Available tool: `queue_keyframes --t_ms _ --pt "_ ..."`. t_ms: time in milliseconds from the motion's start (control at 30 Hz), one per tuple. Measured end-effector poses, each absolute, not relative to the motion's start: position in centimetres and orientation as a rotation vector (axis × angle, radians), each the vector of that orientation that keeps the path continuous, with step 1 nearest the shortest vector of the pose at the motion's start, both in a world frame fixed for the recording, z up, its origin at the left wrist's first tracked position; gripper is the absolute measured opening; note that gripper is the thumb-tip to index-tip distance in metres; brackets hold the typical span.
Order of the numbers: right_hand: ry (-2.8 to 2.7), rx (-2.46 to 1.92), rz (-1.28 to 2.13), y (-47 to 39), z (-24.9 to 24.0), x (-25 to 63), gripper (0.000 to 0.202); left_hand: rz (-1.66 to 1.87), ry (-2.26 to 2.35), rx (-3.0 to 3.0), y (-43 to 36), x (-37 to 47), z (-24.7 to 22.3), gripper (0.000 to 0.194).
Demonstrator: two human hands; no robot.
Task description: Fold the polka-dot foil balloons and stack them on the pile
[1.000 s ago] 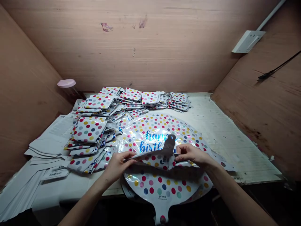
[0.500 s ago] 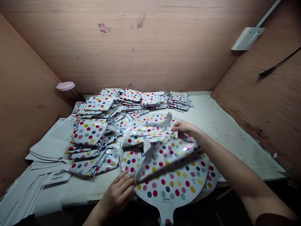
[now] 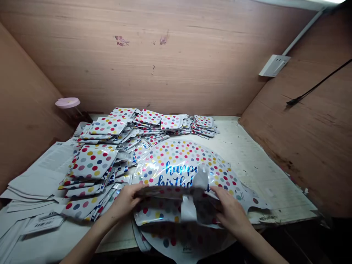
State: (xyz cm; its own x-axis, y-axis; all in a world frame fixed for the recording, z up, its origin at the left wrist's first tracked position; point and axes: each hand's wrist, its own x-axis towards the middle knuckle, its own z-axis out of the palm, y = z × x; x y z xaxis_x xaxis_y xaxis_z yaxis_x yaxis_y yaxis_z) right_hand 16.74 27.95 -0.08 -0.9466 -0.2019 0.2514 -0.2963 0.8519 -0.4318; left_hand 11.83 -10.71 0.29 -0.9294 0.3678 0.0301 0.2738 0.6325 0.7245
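Note:
A flat polka-dot foil balloon (image 3: 156,212), partly folded, is lifted in front of me with its grey tabs near the middle. My left hand (image 3: 127,201) is closed on its left end, thumb and fingers pinching the edge. At the right end my right hand (image 3: 231,209) grips the same balloon, its fingers partly hidden behind the foil. Beneath it lie more flat round balloons, the top one a "happy birthday" balloon (image 3: 181,152) with blue lettering. A balloon's lower part with "prima" print (image 3: 187,242) hangs past the table's front edge.
Stacks of folded dotted balloons (image 3: 95,161) stand to the left, and smaller stacks (image 3: 174,123) line the back. Printed paper sheets (image 3: 35,172) lie far left. A pink-lidded cup (image 3: 68,103) stands in the back left corner. A switch box (image 3: 274,66) and black cable (image 3: 295,101) are on the right.
The balloon has been folded further and raised off the pile, uncovering the blue lettering. My left hand has moved up onto its left end; my right hand has come down and nearer.

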Motion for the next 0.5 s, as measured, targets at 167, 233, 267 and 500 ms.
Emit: queue_keyframes --t_ms 167,233,267,500 --pt "-3.034 0.244 0.685 33.8 0.1 12.8 0.025 1.207 2.804 0.269 -11.2 10.7 0.0 0.033" --pt "-3.189 0.087 0.596 34.4 1.1 9.3 0.031 1.085 2.906 0.134 -10.5 9.0 0.1 0.04" --pt "-3.235 0.016 0.533 34.2 1.3 7.7 0.032 0.996 2.962 0.07 -10.0 8.2 0.1 0.042" --pt "-3.251 -0.23 0.244 31.6 -0.3 2.5 0.03 0.51 3.557 0.283 -4.7 9.1 -0.9 0.032"
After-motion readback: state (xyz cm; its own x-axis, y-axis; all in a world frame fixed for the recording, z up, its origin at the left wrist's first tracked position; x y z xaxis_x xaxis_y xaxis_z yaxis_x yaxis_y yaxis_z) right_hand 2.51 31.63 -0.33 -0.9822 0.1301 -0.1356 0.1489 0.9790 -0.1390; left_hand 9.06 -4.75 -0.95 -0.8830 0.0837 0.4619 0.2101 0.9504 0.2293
